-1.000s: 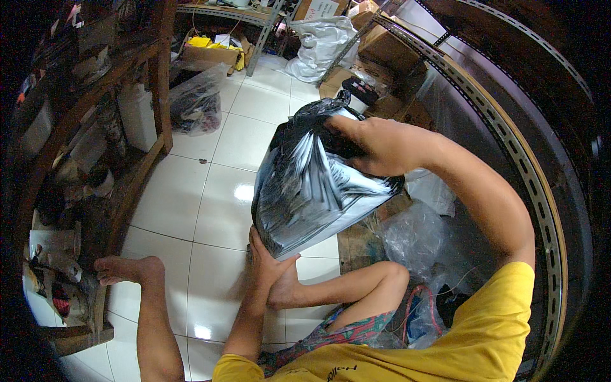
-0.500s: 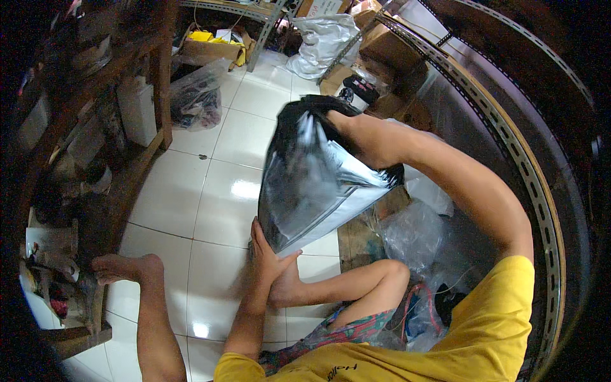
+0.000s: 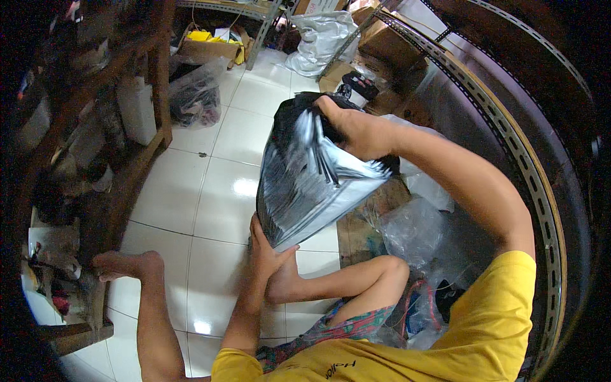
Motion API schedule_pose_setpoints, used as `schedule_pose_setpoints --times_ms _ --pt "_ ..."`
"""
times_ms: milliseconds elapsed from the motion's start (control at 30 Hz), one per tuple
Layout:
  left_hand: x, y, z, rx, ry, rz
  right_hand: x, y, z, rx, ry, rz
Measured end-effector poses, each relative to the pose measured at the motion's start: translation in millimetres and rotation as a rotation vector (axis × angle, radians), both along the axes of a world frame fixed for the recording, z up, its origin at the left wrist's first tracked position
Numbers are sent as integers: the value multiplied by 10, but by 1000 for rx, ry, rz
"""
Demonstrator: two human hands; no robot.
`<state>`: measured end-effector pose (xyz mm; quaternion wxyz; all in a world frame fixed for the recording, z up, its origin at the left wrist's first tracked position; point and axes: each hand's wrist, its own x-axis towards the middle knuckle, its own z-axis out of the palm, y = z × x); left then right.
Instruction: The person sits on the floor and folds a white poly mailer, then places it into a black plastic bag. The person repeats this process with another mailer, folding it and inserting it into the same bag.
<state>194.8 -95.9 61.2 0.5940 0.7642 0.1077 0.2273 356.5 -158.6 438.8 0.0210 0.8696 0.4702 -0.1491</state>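
A thick stack of shiny black plastic bags [image 3: 299, 191] is held up, tilted, in front of me above the floor. The near face shows many rippled, fanned-out edges, with bright grey glare along it. My left hand [image 3: 268, 253] cups the lower corner, its fingers along the left side and the thumb on the right. At the top, my right hand [image 3: 359, 132] reaches over from the right and grips the upper edge, its fingertips partly hidden in the black folds.
White tiles make up the floor [image 3: 162, 210]. A wooden shelf [image 3: 162, 83] stands on the left, a slotted metal rack [image 3: 538, 172] on the right. Clear plastic bags [image 3: 417, 232] lie beside my bent knee. Farther off are a white sack [image 3: 318, 41], a cardboard box [image 3: 210, 49] and a dark-filled bag [image 3: 196, 99].
The stack's near face has gone from a smooth, glossy surface to one with many separate edges showing. My right hand has shifted slightly up and left; the left stays at the lower corner.
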Motion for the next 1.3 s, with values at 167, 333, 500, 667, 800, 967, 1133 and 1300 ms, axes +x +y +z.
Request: schedule_pose_setpoints --times_ms 167,333,500,667,800,967,1133,1300 --pt "26 38 -70 31 -119 9 -161 -104 193 -82 -188 -124" --pt "-11 -33 -160 20 -68 12 -98 -468 46 -65 -134 -173" --pt "33 9 -89 -1 -58 13 -67 -325 137 -54 28 -195" --pt "10 -5 -60 38 -80 3 41 -289 9 -134 37 -196" --pt "6 -11 -69 76 -69 37 -30 -246 116 65 -59 -256" --pt "20 -31 -62 59 -75 35 -64 -261 1 371 -210 -73" --pt "12 -2 -73 45 -96 45 -337 -173 70 479 -356 -8" --pt "10 -17 -89 73 -149 46 -341 -215 -6 472 -481 26"
